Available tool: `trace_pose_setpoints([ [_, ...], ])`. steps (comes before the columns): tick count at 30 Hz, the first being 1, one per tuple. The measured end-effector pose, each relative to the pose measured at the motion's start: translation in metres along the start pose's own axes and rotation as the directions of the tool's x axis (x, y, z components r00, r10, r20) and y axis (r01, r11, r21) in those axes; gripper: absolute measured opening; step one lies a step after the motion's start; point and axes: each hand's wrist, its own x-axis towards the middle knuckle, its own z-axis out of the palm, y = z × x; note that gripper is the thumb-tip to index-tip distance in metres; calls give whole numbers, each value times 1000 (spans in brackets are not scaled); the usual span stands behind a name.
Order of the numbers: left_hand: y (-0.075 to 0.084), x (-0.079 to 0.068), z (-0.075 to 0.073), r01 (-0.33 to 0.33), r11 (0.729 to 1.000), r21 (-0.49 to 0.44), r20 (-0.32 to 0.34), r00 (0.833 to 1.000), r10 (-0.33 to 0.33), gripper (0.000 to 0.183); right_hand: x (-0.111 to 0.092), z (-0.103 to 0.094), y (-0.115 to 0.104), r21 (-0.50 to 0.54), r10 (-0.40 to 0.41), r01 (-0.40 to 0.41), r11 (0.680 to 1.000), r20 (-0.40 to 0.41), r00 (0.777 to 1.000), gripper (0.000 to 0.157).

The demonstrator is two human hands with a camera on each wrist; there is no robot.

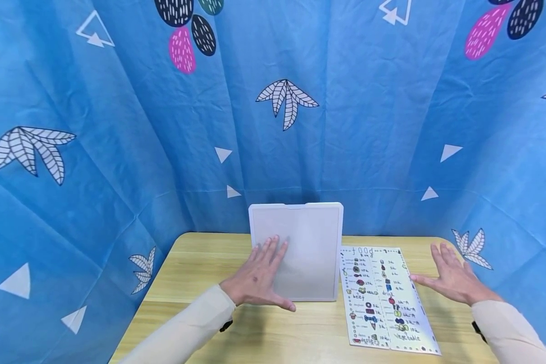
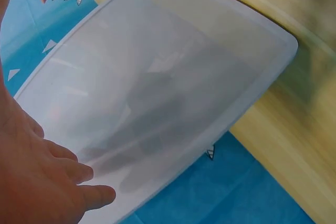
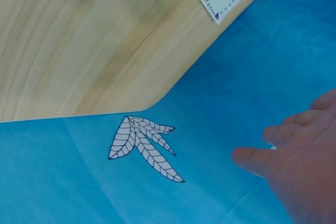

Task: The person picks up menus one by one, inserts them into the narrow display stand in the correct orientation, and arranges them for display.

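Observation:
A flat pale grey panel with a white rim (image 1: 311, 247) stands at the back of the table, a shallow notch in its top edge. My left hand (image 1: 260, 277) is in front of its left half, fingers spread and thumb pointing right. From the left wrist view, the panel (image 2: 173, 72) looks glossy, with dark hand-shaped shading on its face. A handwritten food list (image 1: 377, 308) with small coloured drawings lies to the panel's right. My right hand (image 1: 452, 278) hovers by the list's right edge, fingers extended and holding nothing.
The light wooden table (image 1: 200, 268) has rounded back corners. A blue patterned curtain (image 1: 368, 126) surrounds it at the back and both sides. In the right wrist view, the tabletop's corner (image 3: 105, 87) borders the curtain.

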Motion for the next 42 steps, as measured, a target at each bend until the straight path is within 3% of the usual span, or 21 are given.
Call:
trace_pose_setpoints([
  [25, 23, 8, 47, -33, 993, -112, -4, 999, 33, 136, 4, 24, 6, 109, -10, 12, 994, -16, 1000, 112],
  [34, 28, 13, 60, -39, 990, -136, -9, 999, 39, 132, 6, 29, 7, 202, 21, -26, 979, 28, 999, 115],
  [42, 33, 16, 68, -65, 986, -155, -25, 998, 62, 131, 8, 35, 7, 220, 33, -41, 975, 39, 999, 116],
])
